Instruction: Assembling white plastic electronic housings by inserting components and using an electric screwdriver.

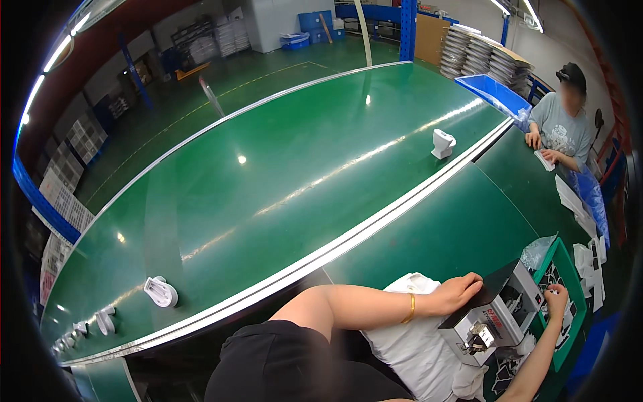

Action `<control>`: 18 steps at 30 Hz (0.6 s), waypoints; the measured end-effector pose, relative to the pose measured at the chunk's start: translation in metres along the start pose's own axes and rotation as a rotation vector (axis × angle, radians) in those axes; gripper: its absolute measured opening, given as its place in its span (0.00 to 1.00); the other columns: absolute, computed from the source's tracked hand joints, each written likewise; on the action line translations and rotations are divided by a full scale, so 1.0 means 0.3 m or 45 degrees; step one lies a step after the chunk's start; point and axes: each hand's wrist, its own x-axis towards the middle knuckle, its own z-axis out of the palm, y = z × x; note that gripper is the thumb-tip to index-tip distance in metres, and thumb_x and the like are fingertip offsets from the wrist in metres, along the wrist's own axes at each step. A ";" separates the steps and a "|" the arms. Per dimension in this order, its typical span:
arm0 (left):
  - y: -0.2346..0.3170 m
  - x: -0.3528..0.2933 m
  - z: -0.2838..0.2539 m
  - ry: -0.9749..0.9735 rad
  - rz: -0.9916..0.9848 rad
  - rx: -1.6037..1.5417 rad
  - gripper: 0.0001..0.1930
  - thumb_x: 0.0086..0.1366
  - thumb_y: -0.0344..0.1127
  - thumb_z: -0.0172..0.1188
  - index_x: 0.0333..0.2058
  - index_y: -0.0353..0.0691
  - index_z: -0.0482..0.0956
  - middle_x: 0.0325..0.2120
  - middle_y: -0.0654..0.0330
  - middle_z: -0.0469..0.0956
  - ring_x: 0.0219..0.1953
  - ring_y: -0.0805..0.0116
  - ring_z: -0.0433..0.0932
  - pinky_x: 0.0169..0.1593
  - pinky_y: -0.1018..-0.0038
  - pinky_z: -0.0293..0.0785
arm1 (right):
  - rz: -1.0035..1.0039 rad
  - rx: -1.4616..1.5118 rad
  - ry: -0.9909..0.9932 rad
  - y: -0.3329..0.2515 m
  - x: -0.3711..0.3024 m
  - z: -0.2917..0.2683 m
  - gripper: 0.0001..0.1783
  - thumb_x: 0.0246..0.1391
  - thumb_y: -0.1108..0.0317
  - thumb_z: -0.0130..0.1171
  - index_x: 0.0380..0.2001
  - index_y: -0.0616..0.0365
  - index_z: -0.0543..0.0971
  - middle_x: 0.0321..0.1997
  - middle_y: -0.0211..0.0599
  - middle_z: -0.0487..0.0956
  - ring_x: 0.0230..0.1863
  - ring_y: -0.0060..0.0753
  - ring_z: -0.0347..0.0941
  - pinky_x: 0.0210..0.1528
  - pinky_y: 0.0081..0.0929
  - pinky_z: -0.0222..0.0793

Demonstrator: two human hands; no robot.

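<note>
My left hand (461, 293) rests with its fingers stretched out over the dark top panel of a small grey-and-black bench machine (492, 321). A yellow band circles that wrist. Small metal parts show in the machine's near front. At its right side, my right hand (556, 301) is above a green crate (574, 264), its fingertips pressed together. What they pinch, if anything, is too small to make out. Several small black-and-white pieces (568, 318) lie in the crate. White cloth (408, 348) is spread below my left forearm.
A green conveyor belt (301, 167) carries a white plastic device (443, 144) at right and several more, including a rounded one (161, 293), at left. A white rail (335, 251) edges it. A co-worker (562, 124) handles a white piece beside a blue tray (494, 94).
</note>
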 end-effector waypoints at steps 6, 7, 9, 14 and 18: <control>0.004 0.000 0.000 -0.016 0.011 -0.016 0.19 0.73 0.46 0.41 0.48 0.35 0.69 0.38 0.44 0.77 0.42 0.45 0.76 0.46 0.59 0.70 | 0.042 0.005 -0.058 0.047 0.013 -0.003 0.12 0.33 0.71 0.61 0.27 0.63 0.81 0.28 0.38 0.80 0.35 0.33 0.75 0.44 0.27 0.67; 0.005 0.000 0.001 -0.021 0.009 -0.018 0.19 0.73 0.46 0.41 0.48 0.35 0.69 0.38 0.44 0.77 0.42 0.45 0.76 0.46 0.59 0.70 | 0.047 0.003 -0.058 0.050 0.011 -0.003 0.12 0.33 0.71 0.61 0.27 0.63 0.81 0.28 0.38 0.80 0.35 0.33 0.75 0.44 0.27 0.67; 0.005 -0.002 0.001 -0.005 0.002 0.010 0.18 0.74 0.46 0.40 0.48 0.36 0.68 0.39 0.45 0.76 0.43 0.46 0.76 0.46 0.60 0.70 | 0.005 -0.022 0.019 0.059 0.009 0.006 0.11 0.32 0.72 0.62 0.25 0.63 0.80 0.27 0.37 0.79 0.33 0.31 0.74 0.40 0.27 0.68; 0.019 -0.004 -0.015 -0.081 -0.092 0.013 0.19 0.74 0.46 0.40 0.50 0.36 0.69 0.44 0.50 0.77 0.48 0.53 0.76 0.51 0.65 0.70 | 0.036 -0.035 -0.046 0.044 0.008 0.002 0.12 0.33 0.71 0.61 0.27 0.62 0.81 0.28 0.38 0.80 0.34 0.33 0.75 0.43 0.27 0.68; 0.032 -0.005 -0.021 -0.104 -0.114 -0.001 0.19 0.74 0.46 0.40 0.51 0.36 0.69 0.45 0.49 0.77 0.49 0.53 0.76 0.52 0.65 0.70 | 0.039 -0.029 -0.051 0.050 0.010 0.003 0.12 0.32 0.71 0.61 0.27 0.61 0.81 0.28 0.38 0.80 0.34 0.33 0.75 0.43 0.27 0.68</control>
